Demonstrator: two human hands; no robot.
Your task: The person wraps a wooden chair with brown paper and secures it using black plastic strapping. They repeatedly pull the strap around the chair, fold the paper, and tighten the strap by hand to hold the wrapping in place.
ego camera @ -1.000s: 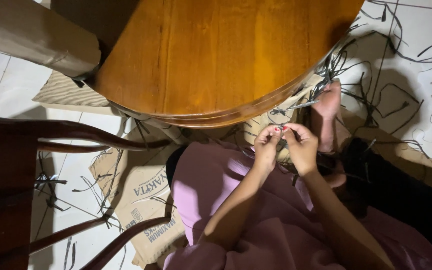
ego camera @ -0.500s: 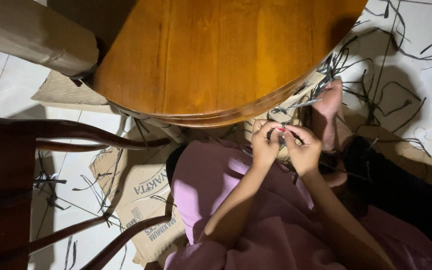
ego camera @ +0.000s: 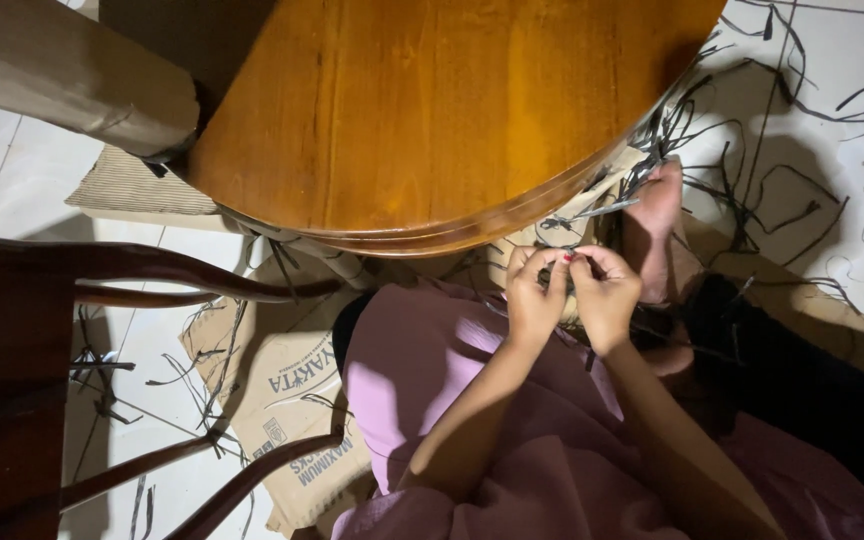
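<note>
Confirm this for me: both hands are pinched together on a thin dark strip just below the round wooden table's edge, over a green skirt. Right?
Not quite: the skirt is pink, not green. The head view shows the left hand and right hand pinched together on a thin dark strip just below the round wooden table edge.

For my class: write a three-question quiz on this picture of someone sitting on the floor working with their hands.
1. True or false: the left hand and right hand are close together beside the round wooden table.
2. What lies scattered on the white floor? A) dark strips B) coins C) leaves
3. What flat thing lies under the dark chair?

Key: 1 true. 2 A, dark strips. 3 cardboard.
</note>
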